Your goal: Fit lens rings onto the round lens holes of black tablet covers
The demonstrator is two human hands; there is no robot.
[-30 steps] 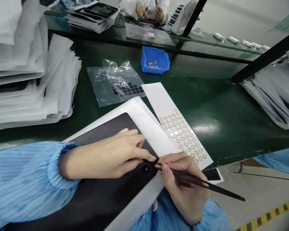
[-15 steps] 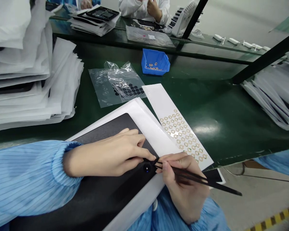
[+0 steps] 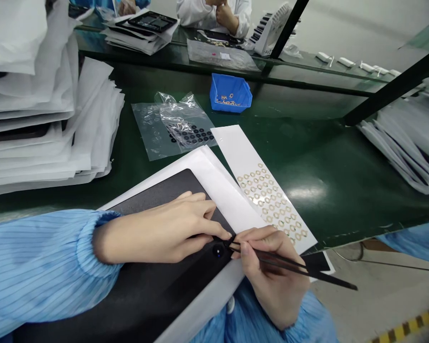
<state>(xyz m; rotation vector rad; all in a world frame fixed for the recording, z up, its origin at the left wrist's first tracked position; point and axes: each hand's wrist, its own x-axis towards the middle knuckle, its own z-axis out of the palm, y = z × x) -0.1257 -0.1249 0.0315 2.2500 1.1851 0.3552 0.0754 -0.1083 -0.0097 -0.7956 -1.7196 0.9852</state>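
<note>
My left hand (image 3: 164,228) lies flat on a black panel (image 3: 143,290), fingertips pressing near a small round lens hole (image 3: 218,250) at its corner. Gripped in my right hand (image 3: 271,267) are black tweezers (image 3: 296,269), their tips meeting my left fingertips just above that hole. Under the panel is a white foam sheet (image 3: 214,183). Right of it lies a white strip (image 3: 257,181) carrying several small gold rings.
Clear bags (image 3: 175,126) with black rings and a blue bin (image 3: 230,93) sit on the green table (image 3: 325,166). Stacks of white foam-wrapped panels (image 3: 39,109) rise at left, and another stack (image 3: 411,138) at right. A person in white (image 3: 214,12) works across the bench.
My hands and the tweezers stay in place at the panel's corner. The view shifted down slightly. The person opposite raised a hand.
</note>
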